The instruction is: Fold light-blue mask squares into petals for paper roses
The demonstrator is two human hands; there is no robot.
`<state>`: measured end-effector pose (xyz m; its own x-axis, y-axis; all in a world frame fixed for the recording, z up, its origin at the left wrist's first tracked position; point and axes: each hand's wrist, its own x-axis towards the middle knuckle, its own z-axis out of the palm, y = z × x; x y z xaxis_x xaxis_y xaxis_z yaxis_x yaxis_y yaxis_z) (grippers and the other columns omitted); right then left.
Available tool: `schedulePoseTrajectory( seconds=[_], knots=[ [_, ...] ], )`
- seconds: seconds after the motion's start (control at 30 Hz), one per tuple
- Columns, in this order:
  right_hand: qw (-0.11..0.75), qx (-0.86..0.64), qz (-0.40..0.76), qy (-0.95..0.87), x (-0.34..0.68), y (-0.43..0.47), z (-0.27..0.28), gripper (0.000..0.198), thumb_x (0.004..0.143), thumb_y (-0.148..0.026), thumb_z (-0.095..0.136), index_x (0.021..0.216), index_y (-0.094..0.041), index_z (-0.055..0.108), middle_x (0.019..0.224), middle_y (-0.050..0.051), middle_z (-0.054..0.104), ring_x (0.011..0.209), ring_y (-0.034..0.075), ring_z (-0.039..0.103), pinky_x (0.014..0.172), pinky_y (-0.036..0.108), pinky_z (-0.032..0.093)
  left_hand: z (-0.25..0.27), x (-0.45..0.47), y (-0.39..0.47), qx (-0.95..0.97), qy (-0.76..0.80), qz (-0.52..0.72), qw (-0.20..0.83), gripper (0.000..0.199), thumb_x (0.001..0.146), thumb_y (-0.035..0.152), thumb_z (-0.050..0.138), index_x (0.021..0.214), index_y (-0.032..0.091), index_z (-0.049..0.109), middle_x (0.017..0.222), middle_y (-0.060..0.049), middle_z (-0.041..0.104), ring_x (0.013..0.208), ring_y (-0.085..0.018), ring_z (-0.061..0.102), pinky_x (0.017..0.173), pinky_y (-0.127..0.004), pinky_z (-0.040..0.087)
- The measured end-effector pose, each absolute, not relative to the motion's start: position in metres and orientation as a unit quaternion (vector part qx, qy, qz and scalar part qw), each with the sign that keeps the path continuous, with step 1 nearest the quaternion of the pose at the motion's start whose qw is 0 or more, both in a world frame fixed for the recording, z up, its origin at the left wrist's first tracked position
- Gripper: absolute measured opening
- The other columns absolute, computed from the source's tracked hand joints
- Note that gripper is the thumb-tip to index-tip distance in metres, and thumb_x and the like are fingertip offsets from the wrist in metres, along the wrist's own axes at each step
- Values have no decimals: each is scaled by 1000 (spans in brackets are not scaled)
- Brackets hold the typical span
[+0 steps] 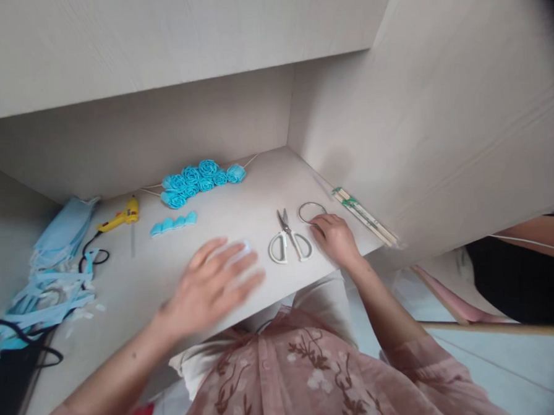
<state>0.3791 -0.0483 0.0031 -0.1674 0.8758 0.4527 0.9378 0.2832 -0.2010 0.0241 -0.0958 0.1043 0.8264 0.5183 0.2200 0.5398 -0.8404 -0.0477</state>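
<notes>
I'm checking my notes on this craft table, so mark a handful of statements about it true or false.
1. The scissors lie between the left hand and the right hand. True.
2. The glue gun is red. False: the glue gun is yellow.
3. The metal ring is nearer the right hand than the left. True.
4. The packaged sticks lie left of the scissors. False: the packaged sticks lie to their right.

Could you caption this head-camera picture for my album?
Right hand at a thin ring, left hand spread over the desk, scissors between them, blue roses behind.
</notes>
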Motion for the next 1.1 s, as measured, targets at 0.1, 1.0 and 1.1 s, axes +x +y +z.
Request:
schedulePoseTrajectory(
  seconds=[0.1, 1.0, 1.1],
  knots=[
    [250, -591, -61, -765, 381, -48, 1, 21, 92, -23, 50, 103, -17, 67, 105, 10, 69, 99, 27, 59, 89, 40, 44, 97, 11, -38, -939, -329, -72, 62, 32, 94, 26, 45, 120, 25, 65, 133, -10, 61, 124, -28, 54, 116, -57, 21],
    [241, -447, 36, -861, 315, -90, 26, 30, 92, -36, 57, 118, -23, 61, 125, 8, 65, 119, 26, 55, 114, 53, 25, 39, -73, 9, -662, -667, -313, 137, 68, 85, 31, 50, 149, 13, 34, 152, -17, 38, 142, -34, 29, 118, -53, 10],
    [228, -429, 55, -872, 312, -88, 21, 16, 92, -29, 57, 104, -21, 64, 120, 6, 68, 121, 25, 54, 113, 50, 30, 36, -76, 11, -659, -664, -331, 118, 68, 86, 32, 49, 150, 15, 33, 153, -16, 38, 143, -35, 27, 119, -54, 9]
  ],
)
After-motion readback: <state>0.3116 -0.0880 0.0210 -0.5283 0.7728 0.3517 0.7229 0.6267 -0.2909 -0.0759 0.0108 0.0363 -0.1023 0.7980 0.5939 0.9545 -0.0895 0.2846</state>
